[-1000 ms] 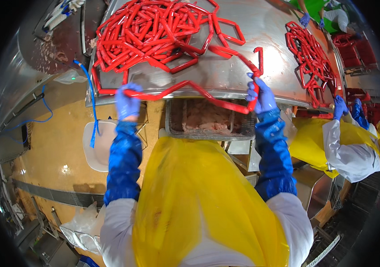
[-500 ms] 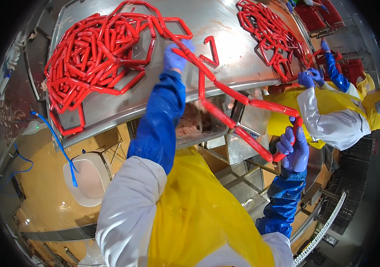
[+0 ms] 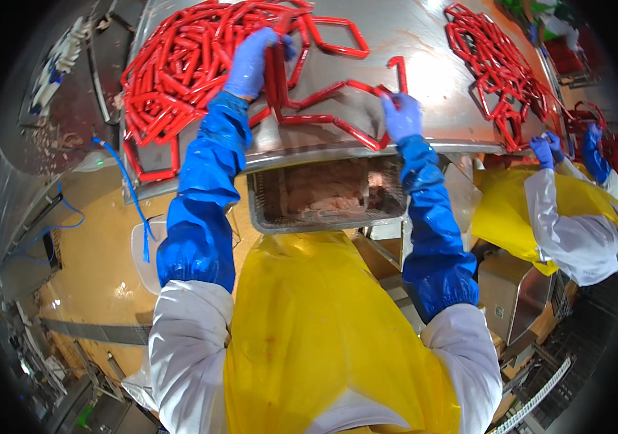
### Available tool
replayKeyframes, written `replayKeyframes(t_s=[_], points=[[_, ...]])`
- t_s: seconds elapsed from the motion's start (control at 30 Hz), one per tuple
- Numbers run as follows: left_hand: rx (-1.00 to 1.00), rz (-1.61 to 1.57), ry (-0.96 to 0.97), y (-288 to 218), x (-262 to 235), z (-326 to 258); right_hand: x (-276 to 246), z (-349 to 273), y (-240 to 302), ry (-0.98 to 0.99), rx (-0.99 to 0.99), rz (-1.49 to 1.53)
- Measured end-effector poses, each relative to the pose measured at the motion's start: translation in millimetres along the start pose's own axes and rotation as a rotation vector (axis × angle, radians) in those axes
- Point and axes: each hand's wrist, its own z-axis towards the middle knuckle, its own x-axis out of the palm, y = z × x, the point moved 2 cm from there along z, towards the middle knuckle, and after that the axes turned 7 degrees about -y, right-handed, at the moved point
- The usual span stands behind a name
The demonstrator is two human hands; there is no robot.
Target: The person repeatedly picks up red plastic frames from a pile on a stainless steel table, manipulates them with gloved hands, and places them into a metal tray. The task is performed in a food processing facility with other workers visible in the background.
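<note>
A large heap of red linked sausages [image 3: 175, 83] lies on the steel table, at the left. In a purple glove, my left hand [image 3: 248, 66] is raised at the heap's right side, closed around a bunch of links. From that grip a sausage strand [image 3: 309, 118] runs rightward along the near edge of the table. My right hand [image 3: 404, 117], also gloved, is closed at the strand's right end, above the table edge. Its fingertips are partly hidden. Just beyond this hand stands out a bent pair of links [image 3: 398, 69].
The steel table [image 3: 425, 134] ends in a raised near edge. Below it sits a grey bin [image 3: 257, 206] with pinkish meat. A second sausage heap [image 3: 479, 65] is at the right, near a co-worker in a yellow apron [image 3: 515, 206]. A blue hose [image 3: 129, 184] hangs at left.
My right hand has moved up and left from the lower right to the table edge, carrying the strand. My left hand has moved farther up and gathers links. The view has shifted.
</note>
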Motion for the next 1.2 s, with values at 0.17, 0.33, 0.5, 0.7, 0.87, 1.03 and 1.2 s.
replayKeyframes(t_s=[0.17,0.33,0.5,0.7,0.87,1.03,1.2], points=[[-0.266,-0.119,0.019,39.3,19.2,-59.5,81.4,-20.7,126.0,0.887,0.774,1.345],[-0.470,-0.367,-0.117,125.6,-20.7,-70.8,133.8,-17.9,165.8,0.707,0.408,1.315],[-0.526,-0.221,0.056,110.4,-21.5,-75.4,147.3,-16.0,151.4,0.513,-0.240,0.843],[-0.438,-0.031,0.065,63.2,-21.2,-80.8,123.7,-12.6,162.2,0.124,-0.566,0.597],[-0.565,-0.244,0.249,46.5,-23.9,-83.3,142.6,-31.2,139.7,0.738,0.192,0.680],[-0.118,0.455,0.311,19.2,-2.1,-112.4,104.5,-62.6,130.3,0.324,-0.001,0.551],[0.799,1.415,0.023,59.1,-30.5,-121.5,51.1,-126.9,154.7,0.334,-0.126,0.414]])
